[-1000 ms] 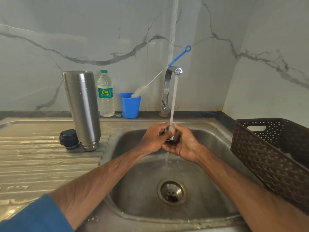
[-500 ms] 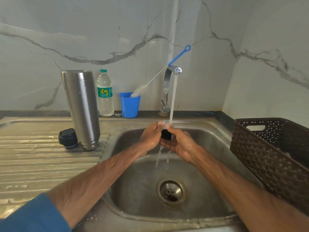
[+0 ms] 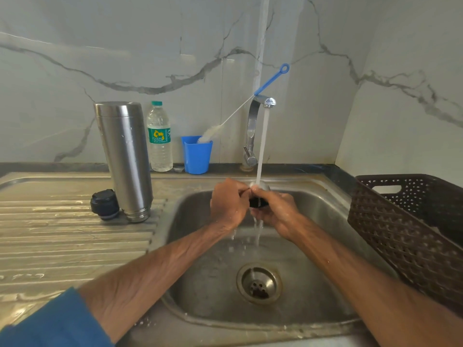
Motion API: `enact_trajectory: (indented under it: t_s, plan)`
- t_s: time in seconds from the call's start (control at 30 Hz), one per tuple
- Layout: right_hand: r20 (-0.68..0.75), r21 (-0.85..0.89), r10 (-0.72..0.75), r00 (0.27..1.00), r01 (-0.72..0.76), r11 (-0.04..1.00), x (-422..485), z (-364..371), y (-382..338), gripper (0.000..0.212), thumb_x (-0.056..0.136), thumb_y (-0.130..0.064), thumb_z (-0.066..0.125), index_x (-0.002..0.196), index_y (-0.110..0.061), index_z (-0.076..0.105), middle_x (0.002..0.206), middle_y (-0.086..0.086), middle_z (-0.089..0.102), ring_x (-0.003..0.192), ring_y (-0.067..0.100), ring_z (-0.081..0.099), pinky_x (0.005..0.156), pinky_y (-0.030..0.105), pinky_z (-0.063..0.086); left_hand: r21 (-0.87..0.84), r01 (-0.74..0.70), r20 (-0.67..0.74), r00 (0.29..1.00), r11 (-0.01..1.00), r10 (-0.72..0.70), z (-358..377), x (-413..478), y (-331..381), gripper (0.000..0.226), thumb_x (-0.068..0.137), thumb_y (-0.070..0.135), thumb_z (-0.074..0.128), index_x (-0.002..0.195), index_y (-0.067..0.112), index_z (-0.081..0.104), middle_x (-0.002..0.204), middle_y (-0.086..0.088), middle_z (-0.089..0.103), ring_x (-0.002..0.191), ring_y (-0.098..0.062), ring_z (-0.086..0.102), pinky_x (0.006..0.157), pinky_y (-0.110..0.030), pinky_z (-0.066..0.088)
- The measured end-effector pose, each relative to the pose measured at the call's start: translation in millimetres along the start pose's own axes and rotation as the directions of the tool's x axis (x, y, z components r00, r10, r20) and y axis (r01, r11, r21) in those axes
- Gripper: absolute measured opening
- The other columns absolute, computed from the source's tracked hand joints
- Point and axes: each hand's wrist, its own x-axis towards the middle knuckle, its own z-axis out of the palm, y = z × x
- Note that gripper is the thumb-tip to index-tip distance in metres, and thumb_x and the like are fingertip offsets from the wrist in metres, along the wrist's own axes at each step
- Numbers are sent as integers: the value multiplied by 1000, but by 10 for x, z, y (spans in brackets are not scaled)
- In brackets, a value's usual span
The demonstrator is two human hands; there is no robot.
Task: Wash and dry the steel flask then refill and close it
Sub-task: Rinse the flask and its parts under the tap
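Head view: both hands, left hand (image 3: 229, 202) and right hand (image 3: 278, 211), grip a small steel-and-black flask cap (image 3: 258, 196) under the tap (image 3: 260, 103) stream; steel flask (image 3: 124, 159) stands left of the tap, wet, likely slippery, rigid, so grab mid-body.

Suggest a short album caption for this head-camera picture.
Both hands, left and right, rinse a small cap under the tap.
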Motion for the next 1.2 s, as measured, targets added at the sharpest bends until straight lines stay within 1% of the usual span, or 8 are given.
enact_trajectory:
  t_s: [0.1,0.2,0.4,0.5,0.6,0.77,1.03,1.2]
  plan:
    - [10,-111,-34,999,35,993,-5,-29,-22,46,76,-19,92,114,-6,68,110,15,75,94,30,77,80,44,66,28,-5,54,999,1000,3,14,-39,29,15,100,30,69,98,17,75,87,7,72,78,-5,67,70,-20,56]
    - [24,-288,-111,994,113,951,-40,-35,-20,32,84,-19,86,108,-12,67,105,11,74,88,22,73,65,25,62,30,-84,229,971,996,75,56,-64,-5,11,100,18,67,109,12,65,98,-1,71,88,-16,69,81,-36,62]
    - [5,-442,-212,977,192,876,-46,-102,-116,9,86,-11,83,89,-9,74,86,9,77,75,18,74,56,20,54,42,-257,504,840,966,202,-17,-58,-87,73,86,3,75,147,9,34,134,-8,46,116,-17,51,94,-23,48]
    - [85,-462,-225,971,238,854,-66,-94,-175,21,79,-6,87,95,-11,75,91,5,78,83,16,75,59,18,55,37,-218,505,846,975,170,-41,-52,-117,63,91,4,71,142,15,37,139,-6,44,120,-15,49,104,-32,52]
    - [173,-488,-231,957,287,824,-68,-102,-212,39,73,-6,92,108,-9,76,97,5,78,88,18,74,63,19,55,-26,-94,507,856,995,95,-84,-37,-88,49,94,3,69,133,13,42,120,-4,57,104,-20,62,83,-41,62]
    - [265,-494,-171,949,286,821,-46,-232,-208,54,63,-11,99,111,-12,74,103,3,77,96,18,74,78,27,62,-169,259,681,729,951,-77,-178,-21,-74,74,90,-2,74,147,18,32,120,-6,65,105,-21,69,75,-29,63]
    - [191,-80,-57,980,74,994,111,-297,-131,30,82,-4,84,108,7,71,113,25,75,98,34,76,87,45,63,-124,172,516,852,977,-85,-116,113,-101,25,96,10,71,120,16,67,114,2,74,111,-15,69,105,-42,55]
    - [337,-72,107,935,-88,994,111,-362,-128,52,86,-21,82,126,9,65,120,27,72,116,42,70,102,54,56,-269,160,472,881,950,-15,-240,133,-38,36,102,12,63,138,16,66,132,0,72,120,-11,66,105,-30,53]
